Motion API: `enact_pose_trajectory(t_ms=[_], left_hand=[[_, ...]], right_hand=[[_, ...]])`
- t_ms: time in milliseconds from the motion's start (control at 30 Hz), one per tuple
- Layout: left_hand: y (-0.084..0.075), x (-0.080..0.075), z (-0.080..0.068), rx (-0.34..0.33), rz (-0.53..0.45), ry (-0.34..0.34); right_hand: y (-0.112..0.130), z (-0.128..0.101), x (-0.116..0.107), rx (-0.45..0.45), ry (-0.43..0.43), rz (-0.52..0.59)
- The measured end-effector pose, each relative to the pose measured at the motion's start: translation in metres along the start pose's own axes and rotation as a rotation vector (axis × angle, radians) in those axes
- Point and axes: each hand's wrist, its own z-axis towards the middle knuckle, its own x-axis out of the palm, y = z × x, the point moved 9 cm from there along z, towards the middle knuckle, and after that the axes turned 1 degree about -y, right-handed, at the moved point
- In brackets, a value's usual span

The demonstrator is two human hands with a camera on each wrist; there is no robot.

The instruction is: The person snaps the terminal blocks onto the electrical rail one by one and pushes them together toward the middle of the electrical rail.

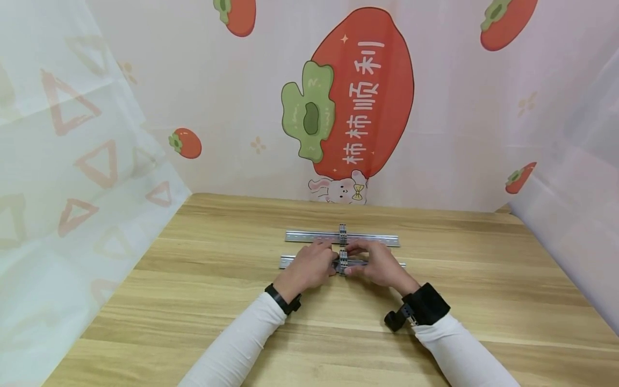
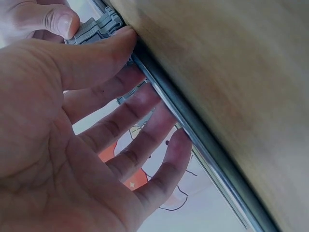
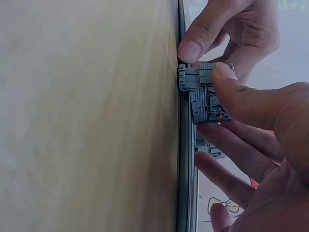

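Note:
A slotted metal DIN rail [image 1: 286, 262] lies across the table in front of me, with grey terminal blocks [image 1: 343, 257] standing at its middle. My right hand [image 1: 380, 267] pinches these blocks, its thumb [image 3: 231, 84] on one side and a finger beneath in the right wrist view. Just left of the blocks, my left hand [image 1: 311, 265] grips the rail between thumb and fingers. In the left wrist view the rail [image 2: 193, 133] runs diagonally past those fingertips. How the blocks' feet sit on the rail is hidden by the fingers.
Behind it lies a second DIN rail [image 1: 309, 237], roughly parallel, bearing another group of grey terminal blocks [image 1: 342, 234] near its middle. Both rails rest on a wood-grain table [image 1: 217, 301]. A printed curtain [image 1: 232, 97] hangs along the back and sides.

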Motion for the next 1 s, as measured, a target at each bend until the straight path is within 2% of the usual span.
enact_pose_trajectory(t_ms=[567,767,1000], left_hand=[[-0.001,0.001,0.0,-0.002,-0.02,-0.005],[-0.001,0.0,0.001,0.003,-0.009,-0.018],[0.002,-0.002,-0.001,-0.02,0.002,-0.051]], right_hand=[[0.002,-0.002,-0.001,-0.005,0.017,-0.004],[-0.001,-0.001,-0.016,0.015,0.028,0.028],[-0.003,-0.002,-0.035,0.023,0.005,-0.033]])
